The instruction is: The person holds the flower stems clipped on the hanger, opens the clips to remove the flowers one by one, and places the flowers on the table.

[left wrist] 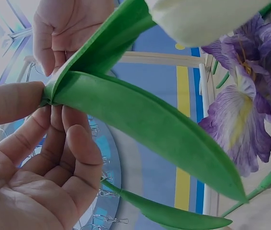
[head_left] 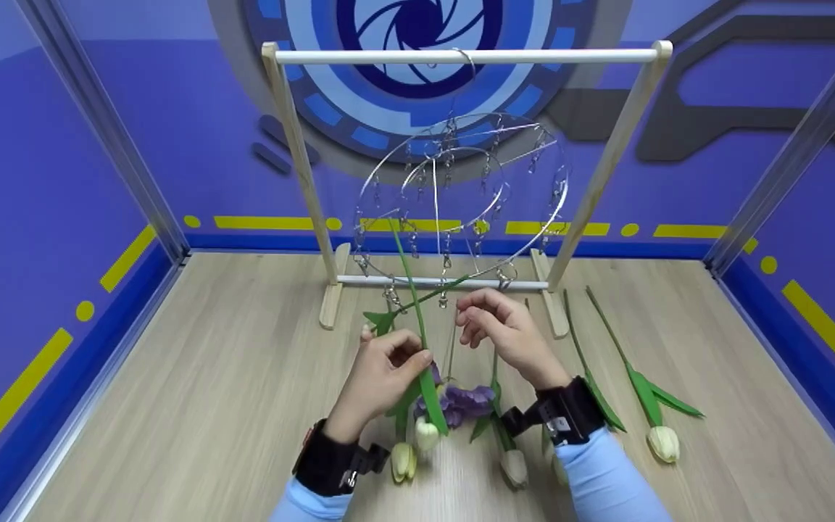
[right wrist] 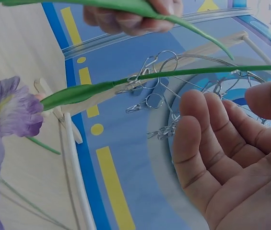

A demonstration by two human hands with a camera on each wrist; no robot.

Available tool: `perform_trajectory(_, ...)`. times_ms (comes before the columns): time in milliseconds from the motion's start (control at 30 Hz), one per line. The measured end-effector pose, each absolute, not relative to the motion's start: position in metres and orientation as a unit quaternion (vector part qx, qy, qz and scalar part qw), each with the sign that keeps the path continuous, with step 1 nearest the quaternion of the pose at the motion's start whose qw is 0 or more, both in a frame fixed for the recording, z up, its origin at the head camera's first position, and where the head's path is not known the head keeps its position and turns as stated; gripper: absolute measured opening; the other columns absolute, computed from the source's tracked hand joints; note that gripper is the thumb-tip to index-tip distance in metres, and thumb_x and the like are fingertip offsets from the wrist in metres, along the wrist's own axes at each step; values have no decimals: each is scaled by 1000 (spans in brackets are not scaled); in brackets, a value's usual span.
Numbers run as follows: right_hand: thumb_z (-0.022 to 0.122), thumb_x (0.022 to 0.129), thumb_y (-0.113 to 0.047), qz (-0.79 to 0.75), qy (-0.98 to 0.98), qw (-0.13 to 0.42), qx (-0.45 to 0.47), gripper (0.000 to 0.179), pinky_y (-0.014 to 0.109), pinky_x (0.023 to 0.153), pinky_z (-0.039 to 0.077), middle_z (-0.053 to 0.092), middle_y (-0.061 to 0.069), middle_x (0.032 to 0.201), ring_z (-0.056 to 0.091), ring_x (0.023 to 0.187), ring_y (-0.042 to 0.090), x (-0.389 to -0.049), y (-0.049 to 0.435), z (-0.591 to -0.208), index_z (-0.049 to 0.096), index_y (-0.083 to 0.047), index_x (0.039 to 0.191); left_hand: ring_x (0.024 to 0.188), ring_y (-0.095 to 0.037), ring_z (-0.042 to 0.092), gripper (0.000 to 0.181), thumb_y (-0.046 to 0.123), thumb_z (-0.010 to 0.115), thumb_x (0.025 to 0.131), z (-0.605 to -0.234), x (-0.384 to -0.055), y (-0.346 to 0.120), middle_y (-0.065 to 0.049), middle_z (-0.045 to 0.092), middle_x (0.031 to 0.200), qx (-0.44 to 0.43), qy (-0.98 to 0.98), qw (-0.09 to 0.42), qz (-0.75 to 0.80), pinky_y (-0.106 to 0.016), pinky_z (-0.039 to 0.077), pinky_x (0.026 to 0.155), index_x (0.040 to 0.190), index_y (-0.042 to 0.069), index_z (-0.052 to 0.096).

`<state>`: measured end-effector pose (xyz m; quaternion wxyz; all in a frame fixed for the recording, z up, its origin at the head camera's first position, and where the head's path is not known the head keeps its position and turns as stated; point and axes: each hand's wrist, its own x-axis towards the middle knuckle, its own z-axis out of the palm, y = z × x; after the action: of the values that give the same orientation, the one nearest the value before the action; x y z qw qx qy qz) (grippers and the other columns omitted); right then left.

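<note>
My left hand (head_left: 383,371) pinches a tulip's green stem between thumb and fingers, with its white bloom (head_left: 427,436) hanging down and the stem pointing up toward the rack. In the left wrist view its long green leaf (left wrist: 149,129) spreads from the grip. My right hand (head_left: 501,330) is raised below the round wire clip hanger (head_left: 561,203), fingers loosely curled around nothing. Another green stem (right wrist: 197,72) runs slantwise past a metal clip (right wrist: 142,79) at the hanger's lower edge; whether the clip grips it I cannot tell. A purple iris (head_left: 464,402) shows low between the hands.
The hanger hooks onto the white top bar (head_left: 570,56) of a wooden stand. More pale tulips lie on the wooden table (head_left: 243,406): one tulip (head_left: 663,444) at the right, others near the wrists (head_left: 403,463). Purple-blue printed walls (head_left: 193,130) enclose the table.
</note>
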<state>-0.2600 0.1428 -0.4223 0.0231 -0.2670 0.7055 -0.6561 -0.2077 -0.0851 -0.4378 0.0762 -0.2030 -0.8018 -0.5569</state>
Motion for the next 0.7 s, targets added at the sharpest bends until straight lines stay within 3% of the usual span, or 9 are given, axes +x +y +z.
perform_trajectory(67, 50, 107, -7, -651, 710, 19, -268, 27, 26, 66, 55, 66, 13, 95, 68, 74, 15, -259, 143, -424, 58, 17, 117, 71, -8, 57, 8, 9, 70, 98, -437, -208, -86, -1, 68, 83, -201, -801, 74, -559, -24, 47, 69, 92, 5, 70)
perform_trajectory(300, 52, 106, -3, -613, 742, -11, -271, 20, 25, 65, 55, 68, 11, 92, 67, 74, 14, -252, 148, -428, 64, 11, 114, 72, -9, 59, 7, 10, 71, 97, -435, -208, -90, -3, 70, 84, -190, -805, 87, -555, -27, 47, 78, 93, 4, 71)
perform_trajectory(500, 52, 105, -2, -577, 763, -42, -289, 20, 26, 66, 55, 67, 17, 95, 66, 78, 13, -248, 157, -432, 66, 10, 115, 72, -10, 59, 7, 10, 72, 96, -431, -206, -94, -3, 69, 83, -190, -798, 103, -562, -24, 48, 72, 91, 5, 71)
perform_trajectory(700, 53, 104, 1, -555, 773, -74, -299, 17, 27, 66, 55, 69, 15, 93, 67, 76, 17, -242, 164, -434, 67, 8, 111, 75, -13, 60, 8, 11, 71, 97, -428, -203, -104, -5, 68, 85, -178, -795, 108, -570, -24, 50, 71, 91, 6, 70)
